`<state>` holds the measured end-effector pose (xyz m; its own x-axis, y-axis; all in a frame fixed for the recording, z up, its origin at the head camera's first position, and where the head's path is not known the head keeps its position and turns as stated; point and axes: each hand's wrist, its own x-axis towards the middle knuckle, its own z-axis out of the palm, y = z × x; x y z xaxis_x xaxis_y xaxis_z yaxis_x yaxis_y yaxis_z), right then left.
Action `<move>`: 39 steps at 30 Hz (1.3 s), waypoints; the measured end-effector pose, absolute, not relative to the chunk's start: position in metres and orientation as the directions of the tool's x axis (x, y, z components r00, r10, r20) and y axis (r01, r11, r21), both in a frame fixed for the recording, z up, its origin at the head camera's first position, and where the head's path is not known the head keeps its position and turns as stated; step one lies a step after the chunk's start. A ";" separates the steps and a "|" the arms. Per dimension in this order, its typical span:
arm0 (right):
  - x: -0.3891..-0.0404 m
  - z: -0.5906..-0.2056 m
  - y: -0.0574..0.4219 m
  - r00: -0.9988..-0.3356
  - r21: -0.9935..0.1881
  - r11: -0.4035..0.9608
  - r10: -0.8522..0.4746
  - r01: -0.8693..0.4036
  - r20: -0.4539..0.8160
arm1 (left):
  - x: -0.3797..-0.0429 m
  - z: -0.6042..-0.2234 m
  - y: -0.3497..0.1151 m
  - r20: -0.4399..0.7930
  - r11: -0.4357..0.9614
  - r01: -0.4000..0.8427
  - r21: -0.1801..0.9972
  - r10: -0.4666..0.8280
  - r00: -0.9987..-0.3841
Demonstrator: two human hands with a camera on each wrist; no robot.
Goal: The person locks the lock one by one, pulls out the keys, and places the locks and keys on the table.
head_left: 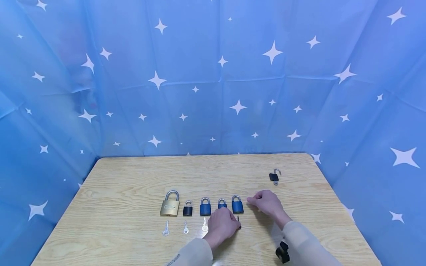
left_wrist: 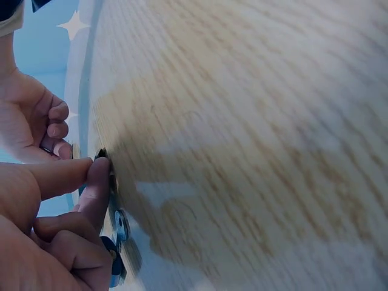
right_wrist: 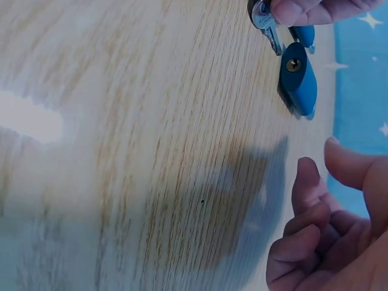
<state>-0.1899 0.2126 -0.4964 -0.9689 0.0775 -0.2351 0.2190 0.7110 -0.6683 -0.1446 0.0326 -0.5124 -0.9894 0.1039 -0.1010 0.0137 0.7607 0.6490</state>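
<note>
My left hand (head_left: 222,223) pinches a small key (right_wrist: 264,22) between thumb and forefinger, low over the table in front of the rightmost blue padlock (head_left: 237,207). In the right wrist view the key's blade points toward that padlock, whose keyhole (right_wrist: 294,65) faces the near side. Another blue padlock (head_left: 222,203) is partly covered by the left hand. To the right of the rightmost padlock, my right hand (head_left: 267,202) hovers with thumb and forefinger apart and nothing between them; its other fingers are loosely bent.
Leftward in the row are a blue padlock (head_left: 205,209), a small black padlock (head_left: 188,211) and a large brass padlock (head_left: 169,207). Keys lie before them, including a silver key (head_left: 166,229). An unlocked black padlock (head_left: 274,177) with a key inserted lies at the back right.
</note>
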 end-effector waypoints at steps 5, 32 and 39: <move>-0.189 -0.495 0.214 -0.970 -0.669 0.711 0.077 0.216 -0.232 | -0.144 -0.510 0.031 -0.095 0.762 0.018 0.647 0.104 -0.990; -0.221 -0.487 0.279 -0.961 -0.611 0.742 0.215 0.276 -0.174 | -0.163 -0.488 -0.022 -0.092 0.667 0.024 0.744 0.137 -0.986; -0.230 -0.491 0.290 -0.940 -0.569 0.756 0.324 0.324 -0.105 | -0.166 -0.492 -0.033 -0.088 0.676 0.007 0.737 0.106 -0.990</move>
